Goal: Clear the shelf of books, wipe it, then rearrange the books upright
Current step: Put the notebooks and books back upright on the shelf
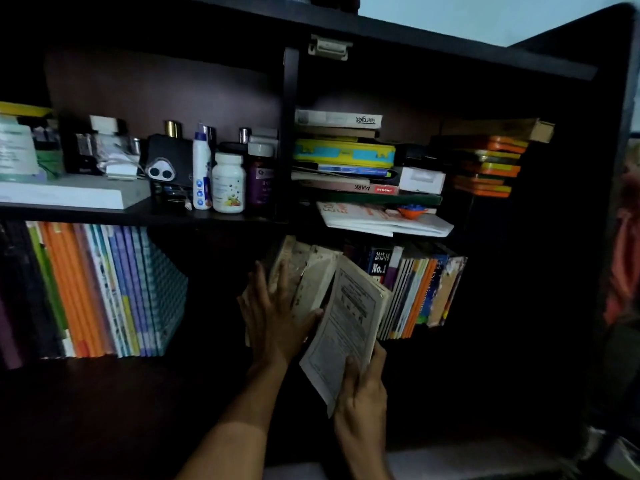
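Observation:
On the dark lower shelf (214,362) my right hand (363,386) grips the bottom corner of a thin grey printed booklet (349,317), tilted to the left. My left hand (273,317) lies flat, fingers straight, against two worn, stained old books (311,271) that lean left of the booklet. To the right stands a row of upright books (415,292). Another upright row of orange, blue and purple books (104,289) fills the shelf's left end. A gap lies between the two groups.
The upper shelf (194,216) carries bottles, a white pill jar (228,183) and a black phone case on the left. Right of a divider, books (343,154) lie stacked flat, with a white box and orange cases. An open cabinet door (613,168) stands at right.

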Available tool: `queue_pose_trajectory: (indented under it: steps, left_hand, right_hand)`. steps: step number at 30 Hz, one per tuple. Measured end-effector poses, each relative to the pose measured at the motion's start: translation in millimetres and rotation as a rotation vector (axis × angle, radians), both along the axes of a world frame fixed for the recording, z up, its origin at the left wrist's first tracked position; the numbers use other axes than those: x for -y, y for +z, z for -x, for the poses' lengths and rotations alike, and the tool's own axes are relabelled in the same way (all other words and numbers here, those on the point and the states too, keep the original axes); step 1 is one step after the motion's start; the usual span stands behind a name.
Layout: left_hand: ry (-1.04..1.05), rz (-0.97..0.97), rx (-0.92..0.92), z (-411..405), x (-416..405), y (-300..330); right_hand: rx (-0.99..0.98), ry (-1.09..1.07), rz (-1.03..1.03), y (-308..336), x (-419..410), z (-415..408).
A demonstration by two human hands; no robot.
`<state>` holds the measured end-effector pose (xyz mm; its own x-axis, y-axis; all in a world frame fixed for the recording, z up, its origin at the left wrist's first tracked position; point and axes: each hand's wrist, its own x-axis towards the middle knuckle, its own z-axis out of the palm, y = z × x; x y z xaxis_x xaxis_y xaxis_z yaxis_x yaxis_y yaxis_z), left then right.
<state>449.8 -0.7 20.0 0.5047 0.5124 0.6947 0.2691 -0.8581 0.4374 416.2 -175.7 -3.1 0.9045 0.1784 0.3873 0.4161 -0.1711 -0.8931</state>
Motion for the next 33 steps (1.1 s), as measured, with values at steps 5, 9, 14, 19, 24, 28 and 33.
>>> queue_pose_trajectory:
  steps: [5,9,14,19,24,28,33]
  left_hand:
    - [0.024,0.045,0.099,2,-5,0]
    - [0.056,0.072,0.177,6,-18,-2]
    - [0.071,0.094,0.230,10,-30,1]
    - [0.050,0.083,0.246,12,-34,3]
    - [0.021,0.081,0.242,12,-30,3]
    - [0.016,0.018,0.120,11,-23,4]
    - [0.073,0.000,0.090,7,-21,5]
  right_hand:
    - [-0.003,0.017,0.033,0,-4,0]
    - [-0.002,0.048,0.083,7,-20,-12]
    - [0.055,-0.061,0.025,13,-41,-26]
    - [0.130,-0.135,-0.048,19,-62,-33]
    - [0.249,-0.169,0.075,22,-85,-42]
    - [0.184,-0.048,0.280,33,-98,-39]
    - [0.184,0.092,0.244,31,-84,-53]
